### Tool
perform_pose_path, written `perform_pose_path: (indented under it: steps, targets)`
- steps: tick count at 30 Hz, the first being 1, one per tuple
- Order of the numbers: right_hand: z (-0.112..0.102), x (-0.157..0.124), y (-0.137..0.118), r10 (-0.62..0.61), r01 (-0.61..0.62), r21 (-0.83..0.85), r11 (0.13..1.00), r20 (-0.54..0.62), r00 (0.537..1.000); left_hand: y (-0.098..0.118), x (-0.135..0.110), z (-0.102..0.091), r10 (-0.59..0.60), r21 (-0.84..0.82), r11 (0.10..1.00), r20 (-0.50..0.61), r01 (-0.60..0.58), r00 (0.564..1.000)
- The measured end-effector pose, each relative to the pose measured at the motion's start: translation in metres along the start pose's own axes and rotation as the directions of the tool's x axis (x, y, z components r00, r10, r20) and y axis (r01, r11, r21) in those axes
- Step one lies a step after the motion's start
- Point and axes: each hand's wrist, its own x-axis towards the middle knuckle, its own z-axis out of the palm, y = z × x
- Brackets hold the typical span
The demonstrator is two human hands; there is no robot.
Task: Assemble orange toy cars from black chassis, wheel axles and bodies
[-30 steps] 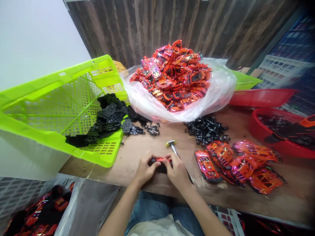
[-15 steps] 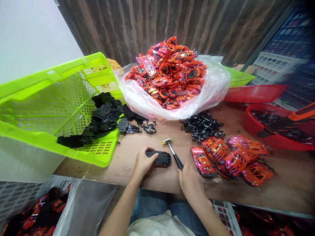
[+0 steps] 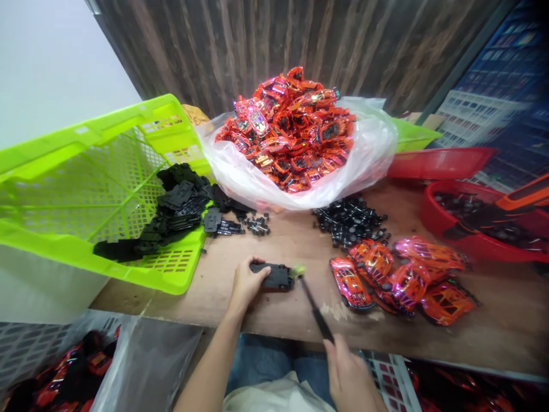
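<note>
My left hand (image 3: 247, 283) is closed on a toy car (image 3: 277, 277) that lies on the table with its black underside up, thumb on top. In my right hand (image 3: 349, 366) is the black handle of a small hammer (image 3: 316, 312). The hammer's yellowish head, blurred by motion, is at the right end of the toy car; whether they touch I cannot tell. Several orange toy cars (image 3: 349, 283) lie in a cluster to the right. Beyond the hammer is a heap of black wheels on axles (image 3: 349, 220).
A tipped green crate (image 3: 171, 280) with black car bases (image 3: 180, 200) stands at left. At the back, a clear plastic bag (image 3: 373, 154) bulges with orange car bodies (image 3: 287, 131). A red basin (image 3: 429, 214) holds wheels and an orange-and-black tool (image 3: 523, 194) at right.
My right hand has moved down and to the right, swinging the hammer so its head is lower, at the toy car's end. My left hand keeps hold of the car.
</note>
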Motion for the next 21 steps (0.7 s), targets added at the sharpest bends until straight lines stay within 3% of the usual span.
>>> perform_pose_path:
  steps: [3, 6, 9, 11, 14, 18, 21]
  targets:
    - [-0.003, 0.026, -0.006, -0.032, 0.041, -0.204, 0.978, 0.046, 0.998, 0.006, 0.001, -0.005, 0.003, 0.007, 1.0, -0.013, -0.003, 1.0]
    - [-0.003, 0.066, -0.029, -0.192, 0.162, -0.319, 0.934, -0.062, 0.98, 0.018, -0.001, -0.011, -0.077, -0.086, 0.993, 0.03, 0.079, 0.997]
    - [0.006, 0.101, -0.053, -0.469, 0.444, -0.236, 0.864, -0.061, 0.881, 0.03, -0.009, -0.015, -0.172, -0.219, 0.954, 0.166, 0.206, 0.971]
    - [0.015, 0.114, -0.061, -0.562, 0.554, -0.131, 0.822, -0.035, 0.826, 0.035, -0.015, -0.017, -0.153, -0.267, 0.937, 0.26, 0.223, 0.953]
    - [0.026, 0.122, -0.059, -0.565, 0.563, -0.044, 0.825, -0.069, 0.822, 0.035, -0.021, -0.017, -0.08, -0.258, 0.953, 0.294, 0.159, 0.953]
    - [0.028, 0.125, -0.059, -0.54, 0.54, -0.037, 0.841, -0.113, 0.834, 0.028, -0.017, -0.012, -0.004, -0.175, 0.984, 0.151, 0.03, 0.989]
    - [0.024, 0.129, -0.065, -0.517, 0.513, -0.069, 0.856, -0.075, 0.853, 0.023, -0.012, -0.01, 0.021, -0.218, 0.976, 0.156, 0.014, 0.987]
